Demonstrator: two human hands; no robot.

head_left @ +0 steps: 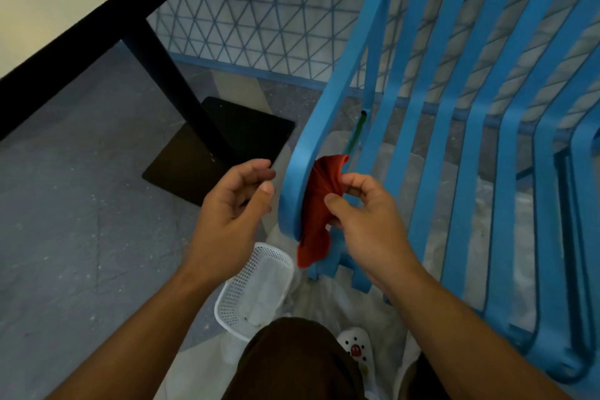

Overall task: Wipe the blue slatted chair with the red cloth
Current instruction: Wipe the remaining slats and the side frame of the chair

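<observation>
The red cloth [316, 211] hangs bunched against the inner face of the blue slatted chair's [454, 140] outermost left slat, at the curve where back meets seat, near frame centre. Its lower end drapes free below the slat's edge. Your right hand [363, 221] has its grip clamped on the cloth: thumb and curled fingers pinch the fabric's right edge, palm turned toward you, forearm entering from 5 o'clock.

Your left hand [233, 201] hovers just beside the slat at 9 o'clock of the cloth, not touching it. Its grip is apart: fingers loosely curled, thumb raised, holding nothing.

A thin green strip [356, 131] hangs behind the slats at 12 o'clock of the cloth. A white mesh basket [250, 289] sits on the floor at 7 o'clock, close below the cloth. The desk [65, 10] edge and its black pedestal base [220, 146] lie at 10 o'clock. A white shoe [355, 347] shows at 6 o'clock beside your dark-clothed knee [292, 364].
</observation>
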